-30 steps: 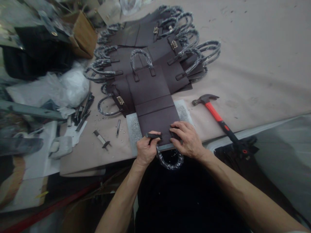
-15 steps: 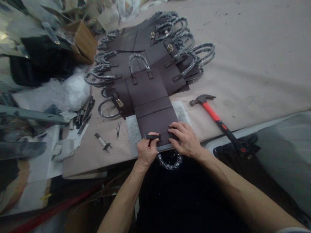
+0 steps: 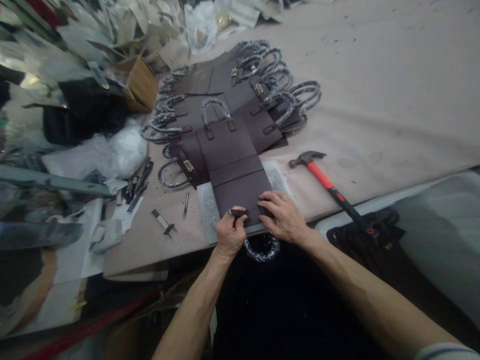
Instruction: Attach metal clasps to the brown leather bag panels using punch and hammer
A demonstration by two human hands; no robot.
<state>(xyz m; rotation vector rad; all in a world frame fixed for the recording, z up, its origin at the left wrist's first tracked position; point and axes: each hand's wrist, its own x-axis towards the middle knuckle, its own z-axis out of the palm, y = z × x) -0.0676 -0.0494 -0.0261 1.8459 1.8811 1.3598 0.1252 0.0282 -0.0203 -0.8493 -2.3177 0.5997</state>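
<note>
"So, where does the brown panel (image 3: pixel 240 187) sit?"

"Flat on the table (image 3: pixel 375 115); near end over a speckled board (image 3: pixel 207 205), far end overlapping a pile of similar panels (image 3: pixel 193 80)."

"Fingers?"

"Left hand (image 3: pixel 228 234): thumb and forefinger pinched on a dark strip (image 3: pixel 236 212) by the panel's near left corner. Right hand (image 3: pixel 284 217): thumb and fingertips closed about a dark tab (image 3: pixel 266 211) near the opposite corner. Whether either piece belongs to a handle, cannot tell."

"Progress, as far as it shows?"

"Far handle (image 3: pixel 215 101), plastic-wrapped: both ends flat on the panel; I judge that end done. Near handle (image 3: pixel 262 256) loops past the table edge, its ends masked by the hands; I judge that end unsettled, fastening unconfirmed. Piled pieces carry handles, some a metal clasp (image 3: pixel 258 89); finished count not readable. Hammer (image 3: pixel 318 172) lies to the right, rod (image 3: pixel 186 205) to the left; neither held."

"Containers?"

"Cardboard box (image 3: pixel 144 82), left of the pile: open, something clear at its mouth, probably film; interior too blurred. Clear bag (image 3: pixel 200 30), beyond the pile: contents unidentified. Grey bin-like shape (image 3: pixel 442 215), right, below table level; dark material (image 3: pixel 375 235) beside or inside it, cannot tell which."
</note>
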